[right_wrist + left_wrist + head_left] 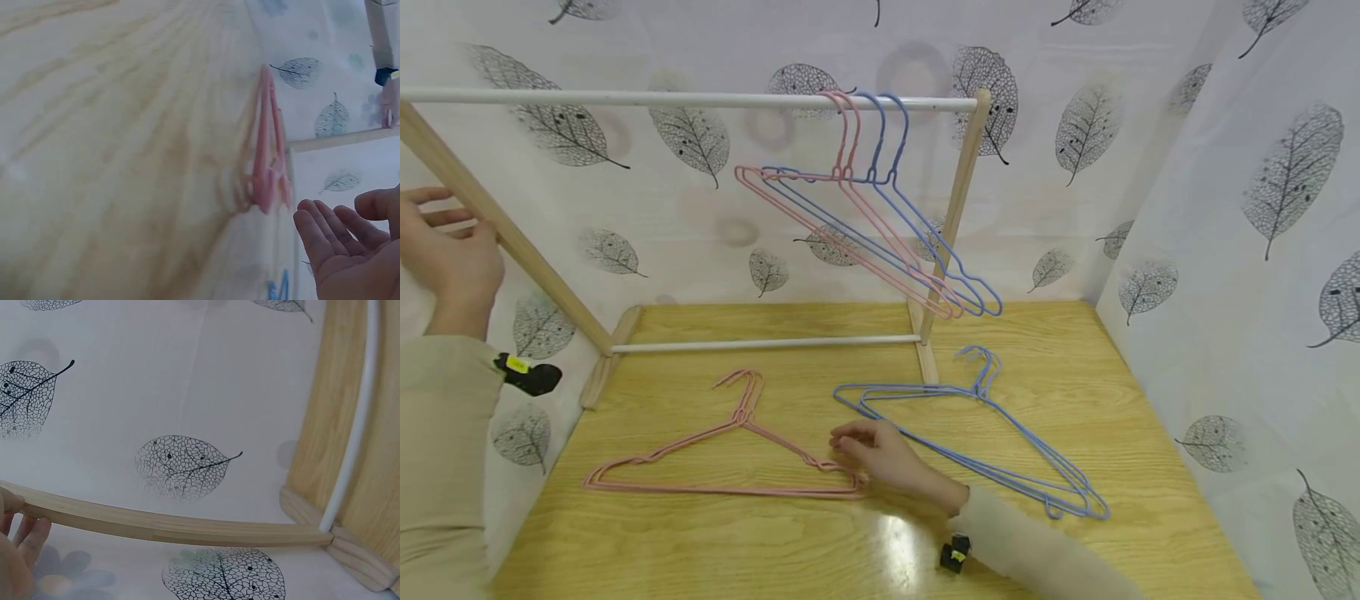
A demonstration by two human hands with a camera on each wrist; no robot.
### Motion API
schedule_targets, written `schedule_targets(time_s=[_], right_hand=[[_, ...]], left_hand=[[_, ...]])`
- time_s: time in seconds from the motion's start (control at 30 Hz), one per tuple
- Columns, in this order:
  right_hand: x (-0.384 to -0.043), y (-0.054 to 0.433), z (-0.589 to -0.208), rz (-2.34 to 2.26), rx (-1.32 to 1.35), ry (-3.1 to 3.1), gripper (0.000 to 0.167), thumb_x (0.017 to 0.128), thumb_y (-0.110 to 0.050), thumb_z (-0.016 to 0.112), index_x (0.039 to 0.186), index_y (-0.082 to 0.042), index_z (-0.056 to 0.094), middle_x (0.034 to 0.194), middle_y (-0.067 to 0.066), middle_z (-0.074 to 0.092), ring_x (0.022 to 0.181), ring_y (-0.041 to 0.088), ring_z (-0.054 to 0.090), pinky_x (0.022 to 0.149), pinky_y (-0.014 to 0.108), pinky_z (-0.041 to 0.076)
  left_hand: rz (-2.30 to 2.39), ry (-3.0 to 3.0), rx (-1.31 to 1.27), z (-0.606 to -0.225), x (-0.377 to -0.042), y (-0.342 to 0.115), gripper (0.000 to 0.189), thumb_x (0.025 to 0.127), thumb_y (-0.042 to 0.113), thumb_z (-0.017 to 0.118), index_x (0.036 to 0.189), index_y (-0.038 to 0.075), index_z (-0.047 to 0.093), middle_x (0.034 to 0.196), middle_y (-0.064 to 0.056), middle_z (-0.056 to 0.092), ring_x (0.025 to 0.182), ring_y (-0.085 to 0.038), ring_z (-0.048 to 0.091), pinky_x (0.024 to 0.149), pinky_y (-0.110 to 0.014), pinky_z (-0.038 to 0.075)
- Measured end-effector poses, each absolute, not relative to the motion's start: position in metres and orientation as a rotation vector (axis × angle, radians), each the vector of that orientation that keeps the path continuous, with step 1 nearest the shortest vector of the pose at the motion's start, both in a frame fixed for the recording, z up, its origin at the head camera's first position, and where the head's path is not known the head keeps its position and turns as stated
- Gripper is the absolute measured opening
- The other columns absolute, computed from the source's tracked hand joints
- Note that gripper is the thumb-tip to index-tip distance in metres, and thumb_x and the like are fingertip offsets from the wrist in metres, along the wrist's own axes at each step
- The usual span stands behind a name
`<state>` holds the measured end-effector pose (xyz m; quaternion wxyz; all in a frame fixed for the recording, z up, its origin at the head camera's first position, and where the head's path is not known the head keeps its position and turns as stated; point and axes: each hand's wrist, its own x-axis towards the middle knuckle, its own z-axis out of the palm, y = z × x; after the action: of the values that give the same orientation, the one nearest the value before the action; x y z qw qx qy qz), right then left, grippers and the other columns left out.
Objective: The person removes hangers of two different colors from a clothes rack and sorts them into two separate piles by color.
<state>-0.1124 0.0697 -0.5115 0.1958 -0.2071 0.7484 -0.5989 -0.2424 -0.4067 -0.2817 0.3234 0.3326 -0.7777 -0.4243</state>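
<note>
My left hand (456, 250) is at the rack's wooden left post (542, 258), its fingertips touching the post's outer edge in the left wrist view. My right hand (887, 458) hovers near the right end of the pink hangers (700, 490) that lie overlapped on the table. Its fingers (319, 234) are apart from the pink hangers (265, 144) in the right wrist view. Blue hangers (955, 454) lie beyond that hand to the right. Two pink hangers (850, 137) and two blue hangers (901, 133) hang at the right part of the white rail (662, 98).
The rack stands at the back of the wooden table (737, 550), with a right post (957, 200) and a low white crossbar (767, 342). Leaf-patterned cloth (1187, 208) closes off the back and sides.
</note>
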Motion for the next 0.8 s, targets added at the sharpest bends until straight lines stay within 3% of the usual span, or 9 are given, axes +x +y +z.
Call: schedule_targets(time_s=[0.13,0.33,0.4,0.6,0.77,0.8], right_hand=[[-0.116,0.078,-0.496,-1.77,-0.626,2.061,0.035,0.109,-0.009,0.055,0.132,0.017,0.061,0.125,0.035,0.069,0.115,0.05,0.071,0.097,0.032,0.064],[-0.123,0.089,-0.464,-1.855,-0.732,2.137,0.033,0.108,-0.008,0.056,0.134,0.011,0.064,0.123,0.033,0.071,0.112,0.049,0.072,0.096,0.041,0.065],[-0.126,0.094,-0.452,-1.886,-0.781,2.171,0.032,0.107,-0.007,0.057,0.133,0.011,0.064,0.122,0.032,0.072,0.111,0.043,0.074,0.095,0.04,0.065],[-0.134,0.11,-0.416,-2.019,-0.841,2.201,0.031,0.106,-0.003,0.057,0.132,0.013,0.063,0.125,0.035,0.069,0.11,0.005,0.075,0.099,0.026,0.062],[-0.142,0.125,-0.388,-2.078,-0.774,2.235,0.032,0.106,-0.001,0.056,0.133,0.014,0.061,0.128,0.04,0.065,0.112,0.001,0.073,0.105,0.03,0.06],[-0.144,0.127,-0.383,-2.093,-0.774,2.24,0.032,0.106,0.0,0.056,0.133,0.015,0.061,0.127,0.033,0.069,0.112,0.001,0.073,0.105,0.03,0.06]], left_hand=[[-1.115,-2.043,0.871,-0.282,-0.241,-0.407,0.047,0.108,0.025,0.053,0.149,0.044,0.043,0.107,0.034,0.034,0.083,0.02,0.037,0.112,-0.014,0.046],[-1.16,-2.024,0.877,-0.278,-0.239,-0.404,0.047,0.107,0.025,0.055,0.149,0.044,0.044,0.11,0.034,0.037,0.086,0.019,0.039,0.113,-0.014,0.046],[-1.165,-2.024,0.888,-0.277,-0.238,-0.402,0.047,0.107,0.026,0.055,0.149,0.044,0.043,0.113,0.033,0.038,0.087,0.019,0.04,0.113,-0.014,0.046],[-1.154,-2.036,0.913,-0.273,-0.237,-0.398,0.047,0.107,0.026,0.054,0.149,0.045,0.043,0.11,0.034,0.036,0.086,0.019,0.038,0.112,-0.013,0.046],[-1.143,-2.046,0.928,-0.275,-0.24,-0.401,0.047,0.107,0.028,0.054,0.149,0.047,0.042,0.113,0.035,0.037,0.086,0.02,0.038,0.112,-0.013,0.045],[-1.136,-2.051,0.927,-0.276,-0.24,-0.403,0.047,0.107,0.029,0.054,0.149,0.047,0.042,0.116,0.035,0.038,0.087,0.02,0.038,0.112,-0.013,0.045]])
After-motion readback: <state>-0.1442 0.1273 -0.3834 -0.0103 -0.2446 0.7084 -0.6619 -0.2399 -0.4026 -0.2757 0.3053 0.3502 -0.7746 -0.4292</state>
